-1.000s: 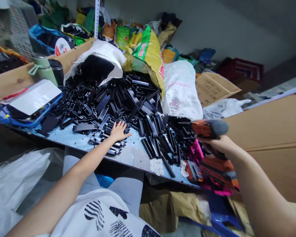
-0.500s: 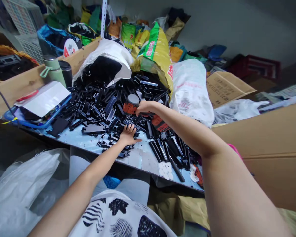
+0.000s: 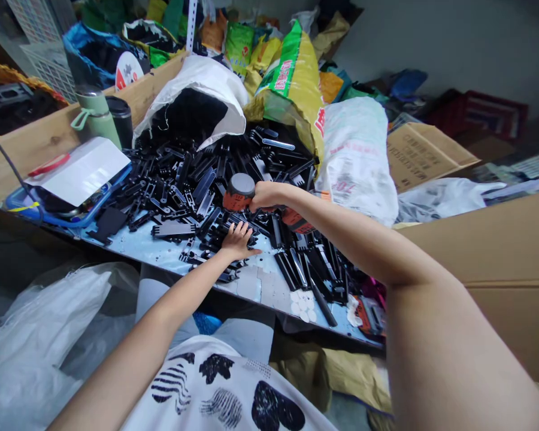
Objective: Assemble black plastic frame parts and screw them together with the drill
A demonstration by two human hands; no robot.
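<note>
Drill (image 3: 238, 194): front tip hidden beneath its own body, grip mostly covered by right hand (image 3: 268, 196). Left hand (image 3: 237, 240), just nearer the viewer than drill, hides black parts (image 3: 203, 184); which ones it touches, can't tell. Big carton (image 3: 507, 269) right of drill: cut off by edge. Red crate (image 3: 494, 114) far behind drill, rightward: blurred.

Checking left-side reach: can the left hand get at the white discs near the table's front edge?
Probably yes: the left hand lies spread on black parts, and mostly bare tabletop separates it from the white discs.
</note>
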